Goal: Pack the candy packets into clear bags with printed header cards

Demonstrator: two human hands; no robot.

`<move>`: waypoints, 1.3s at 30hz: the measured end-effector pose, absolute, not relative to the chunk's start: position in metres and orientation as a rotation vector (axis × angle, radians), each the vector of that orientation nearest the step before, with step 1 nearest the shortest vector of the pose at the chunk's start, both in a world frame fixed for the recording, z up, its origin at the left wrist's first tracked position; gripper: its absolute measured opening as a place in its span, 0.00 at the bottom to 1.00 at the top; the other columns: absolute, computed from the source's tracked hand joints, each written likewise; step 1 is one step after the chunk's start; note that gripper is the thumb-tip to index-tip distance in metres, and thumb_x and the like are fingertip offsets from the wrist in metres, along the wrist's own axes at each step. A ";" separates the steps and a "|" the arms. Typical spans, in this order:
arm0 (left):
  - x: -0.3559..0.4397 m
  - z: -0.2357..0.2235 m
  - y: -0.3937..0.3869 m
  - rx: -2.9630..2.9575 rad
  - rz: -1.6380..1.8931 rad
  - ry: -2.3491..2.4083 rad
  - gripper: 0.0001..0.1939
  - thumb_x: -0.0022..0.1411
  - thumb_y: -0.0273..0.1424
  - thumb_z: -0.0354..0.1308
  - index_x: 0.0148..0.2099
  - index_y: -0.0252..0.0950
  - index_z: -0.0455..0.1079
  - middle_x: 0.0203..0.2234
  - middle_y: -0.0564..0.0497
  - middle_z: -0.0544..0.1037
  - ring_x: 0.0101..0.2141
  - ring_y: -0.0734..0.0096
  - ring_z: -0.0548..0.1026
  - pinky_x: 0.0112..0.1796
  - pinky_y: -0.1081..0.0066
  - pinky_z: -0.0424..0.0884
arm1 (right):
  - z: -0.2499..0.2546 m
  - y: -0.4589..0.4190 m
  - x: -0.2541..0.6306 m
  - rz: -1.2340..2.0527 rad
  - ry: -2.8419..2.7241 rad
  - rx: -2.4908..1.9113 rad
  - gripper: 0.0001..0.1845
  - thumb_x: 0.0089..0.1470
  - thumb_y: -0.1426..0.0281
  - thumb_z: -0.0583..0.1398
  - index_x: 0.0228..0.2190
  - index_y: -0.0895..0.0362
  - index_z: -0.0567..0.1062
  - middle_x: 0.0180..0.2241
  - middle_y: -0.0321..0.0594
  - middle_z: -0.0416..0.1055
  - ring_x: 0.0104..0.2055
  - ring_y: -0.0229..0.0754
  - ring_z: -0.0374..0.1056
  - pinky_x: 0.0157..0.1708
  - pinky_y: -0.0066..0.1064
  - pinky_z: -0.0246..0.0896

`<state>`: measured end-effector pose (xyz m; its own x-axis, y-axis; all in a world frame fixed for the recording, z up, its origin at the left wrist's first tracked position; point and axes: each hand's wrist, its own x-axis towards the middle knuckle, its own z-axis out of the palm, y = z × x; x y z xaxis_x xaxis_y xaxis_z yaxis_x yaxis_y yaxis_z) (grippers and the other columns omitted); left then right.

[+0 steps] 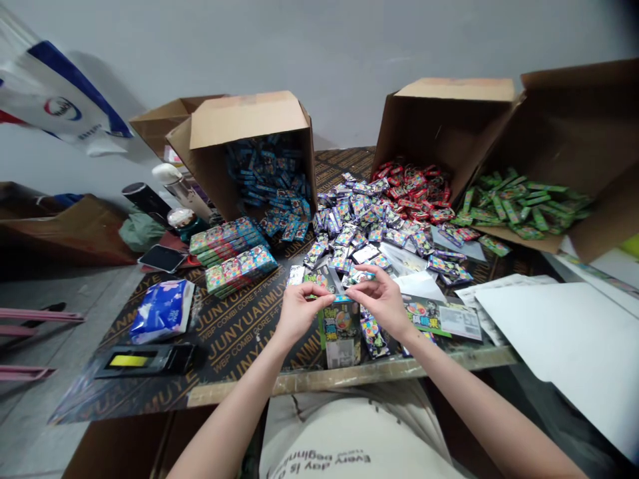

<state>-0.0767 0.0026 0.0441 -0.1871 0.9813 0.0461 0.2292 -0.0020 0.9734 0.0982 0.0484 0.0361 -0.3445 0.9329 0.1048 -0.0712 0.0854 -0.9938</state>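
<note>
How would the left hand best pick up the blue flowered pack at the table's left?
Probably by its left and right sides, the left hand coming from above: the blue flowered pack lies flat with its top uncovered, while the black case sits close along its near edge.

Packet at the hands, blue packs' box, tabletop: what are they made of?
Packet: plastic film or coated card; smooth, colourfully printed face, but the view can't settle which.
Box holding the blue packs: plain matt cardboard, judging by its tan, folded flaps.
Tabletop: probably dark-faced plywood, seemingly with slight sheen; its repeated lettering includes "PLYW".
</note>
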 end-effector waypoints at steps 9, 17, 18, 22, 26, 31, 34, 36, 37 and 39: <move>-0.078 0.044 -0.013 2.067 1.300 1.424 0.03 0.55 0.29 0.59 0.29 0.35 0.71 0.29 0.47 0.76 0.30 0.71 0.73 0.33 0.71 0.69 | 0.021 0.034 0.116 0.967 -1.857 -0.672 0.21 0.52 0.74 0.58 0.48 0.49 0.64 0.36 0.37 0.76 0.41 0.43 0.71 0.47 0.40 0.61; -0.075 0.038 -0.016 2.244 1.079 1.493 0.11 0.61 0.27 0.51 0.43 0.38 0.72 0.28 0.49 0.70 0.31 0.72 0.69 0.31 0.73 0.67 | 0.063 0.055 0.117 0.756 -1.791 -1.014 0.04 0.48 0.67 0.62 0.29 0.55 0.73 0.31 0.37 0.68 0.35 0.40 0.64 0.38 0.32 0.58; -0.074 0.037 -0.017 2.244 1.102 1.488 0.12 0.60 0.27 0.51 0.44 0.40 0.72 0.29 0.49 0.70 0.31 0.72 0.69 0.32 0.73 0.67 | 0.069 0.057 0.115 0.780 -1.814 -1.010 0.05 0.49 0.67 0.61 0.27 0.55 0.72 0.31 0.37 0.67 0.36 0.40 0.63 0.38 0.32 0.57; -0.071 0.033 -0.015 2.114 1.233 1.487 0.11 0.58 0.25 0.54 0.41 0.40 0.74 0.29 0.50 0.71 0.30 0.73 0.70 0.31 0.73 0.68 | 0.080 0.064 0.107 1.115 -2.048 -0.876 0.08 0.49 0.66 0.60 0.23 0.56 0.70 0.29 0.36 0.67 0.36 0.39 0.63 0.40 0.33 0.55; -0.068 0.033 -0.015 1.853 1.432 1.488 0.03 0.53 0.24 0.59 0.31 0.36 0.73 0.26 0.50 0.75 0.29 0.72 0.73 0.32 0.72 0.69 | 0.083 0.075 0.096 1.438 -2.203 -0.796 0.09 0.48 0.66 0.60 0.22 0.58 0.71 0.27 0.35 0.68 0.33 0.38 0.63 0.37 0.30 0.54; -0.068 0.034 -0.017 1.745 1.465 1.533 0.02 0.52 0.23 0.59 0.29 0.35 0.72 0.27 0.49 0.76 0.31 0.69 0.74 0.35 0.68 0.70 | 0.080 0.074 0.086 1.644 -2.065 -0.865 0.10 0.46 0.63 0.61 0.22 0.58 0.70 0.28 0.35 0.69 0.32 0.38 0.64 0.34 0.29 0.54; -0.068 0.034 -0.019 1.736 1.464 1.556 0.04 0.52 0.23 0.58 0.30 0.35 0.72 0.28 0.48 0.76 0.32 0.69 0.74 0.36 0.68 0.70 | 0.068 0.061 0.085 1.584 -1.868 -0.953 0.10 0.47 0.63 0.60 0.22 0.57 0.70 0.35 0.38 0.71 0.42 0.42 0.64 0.43 0.32 0.53; -0.066 0.034 -0.019 1.737 1.478 1.574 0.04 0.51 0.22 0.57 0.30 0.35 0.72 0.29 0.48 0.76 0.33 0.69 0.74 0.37 0.67 0.70 | 0.058 0.051 0.085 1.531 -1.725 -1.025 0.11 0.46 0.62 0.61 0.23 0.57 0.70 0.39 0.39 0.71 0.47 0.44 0.63 0.47 0.34 0.51; -0.064 0.035 -0.020 1.739 1.485 1.582 0.04 0.51 0.22 0.57 0.31 0.35 0.71 0.29 0.48 0.76 0.33 0.69 0.74 0.37 0.67 0.70 | 0.053 0.047 0.084 1.530 -1.658 -1.046 0.11 0.46 0.62 0.61 0.23 0.57 0.70 0.40 0.40 0.71 0.48 0.45 0.62 0.48 0.34 0.50; -0.060 0.036 -0.020 1.743 1.502 1.606 0.03 0.50 0.24 0.58 0.31 0.34 0.71 0.29 0.48 0.76 0.33 0.68 0.74 0.37 0.67 0.70 | 0.047 0.041 0.083 1.571 -1.548 -1.058 0.12 0.45 0.61 0.61 0.23 0.57 0.70 0.39 0.40 0.71 0.47 0.45 0.63 0.48 0.35 0.51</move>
